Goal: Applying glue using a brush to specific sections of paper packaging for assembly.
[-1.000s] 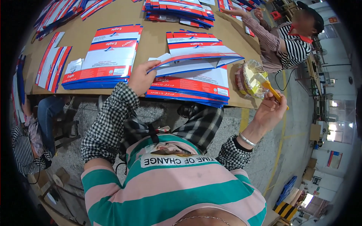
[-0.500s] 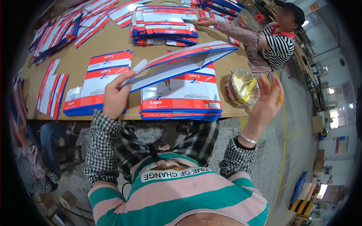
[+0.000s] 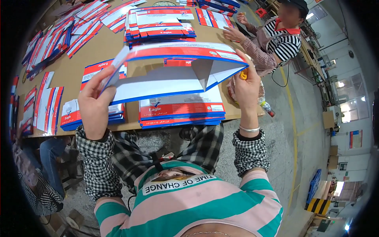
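Left hand [image 3: 94,106] pinches one envelope [image 3: 173,71] corner — right hand [image 3: 246,87] grips opposite end; two stacks [image 3: 182,111] beneath.

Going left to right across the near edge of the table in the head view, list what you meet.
Small stack of flat cartons → left hand → opened carton held up by both hands → larger stack beneath it → right hand → plastic bag.

Red, white and blue flat carton [image 3: 173,73], brown table [image 3: 100,49], black-and-white checked sleeves [image 3: 98,158], green and pink striped shirt [image 3: 197,205].
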`<state>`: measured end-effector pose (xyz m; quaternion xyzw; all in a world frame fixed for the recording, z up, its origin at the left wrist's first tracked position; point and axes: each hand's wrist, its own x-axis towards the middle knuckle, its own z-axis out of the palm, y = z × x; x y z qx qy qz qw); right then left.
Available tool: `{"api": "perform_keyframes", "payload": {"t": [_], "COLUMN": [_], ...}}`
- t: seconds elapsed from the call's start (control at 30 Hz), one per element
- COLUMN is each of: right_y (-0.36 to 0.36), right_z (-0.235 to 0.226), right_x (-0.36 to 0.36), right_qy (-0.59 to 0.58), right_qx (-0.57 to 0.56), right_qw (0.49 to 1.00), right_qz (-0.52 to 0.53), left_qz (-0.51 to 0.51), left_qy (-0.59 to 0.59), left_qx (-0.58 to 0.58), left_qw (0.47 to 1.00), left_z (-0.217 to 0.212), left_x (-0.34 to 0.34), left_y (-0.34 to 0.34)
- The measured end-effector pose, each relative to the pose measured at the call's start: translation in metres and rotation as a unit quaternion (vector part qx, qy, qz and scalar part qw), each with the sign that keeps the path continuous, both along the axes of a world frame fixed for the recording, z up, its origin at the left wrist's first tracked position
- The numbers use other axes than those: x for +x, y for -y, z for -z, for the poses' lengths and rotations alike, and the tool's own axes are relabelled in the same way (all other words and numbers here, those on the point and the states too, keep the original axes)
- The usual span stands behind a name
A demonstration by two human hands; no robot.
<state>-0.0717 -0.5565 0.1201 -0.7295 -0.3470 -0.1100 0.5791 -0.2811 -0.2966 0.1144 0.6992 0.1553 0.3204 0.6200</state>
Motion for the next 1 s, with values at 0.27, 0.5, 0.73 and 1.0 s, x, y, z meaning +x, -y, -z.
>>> {"api": "perform_keyframes", "payload": {"t": [0.27,0.5,0.73,1.0], "right_y": [-0.004,-0.01,-0.04,-0.064], "right_z": [0.012,0.015,0.023,0.037], "right_x": [-0.007,-0.008,-0.027,-0.051], "right_qy": [-0.082,0.008,0.049,0.065], "right_qx": [0.026,-0.025,0.015,-0.022], "right_qw": [0.996,0.998,0.997,0.997], "right_qz": [0.027,0.056,0.056,0.021], "left_qz": [-0.058,-0.165,-0.242,-0.326], "left_qy": [0.057,0.348,0.276,0.139], "left_qx": [0.081,0.064,0.001,-0.013], "left_qw": [0.993,0.921,0.93,0.935], "left_z": [-0.037,-0.064,-0.046,0.048], "left_x": [0.008,0.014,0.037,0.011], "left_y": [0.023,0.04,0.032,-0.064]}}
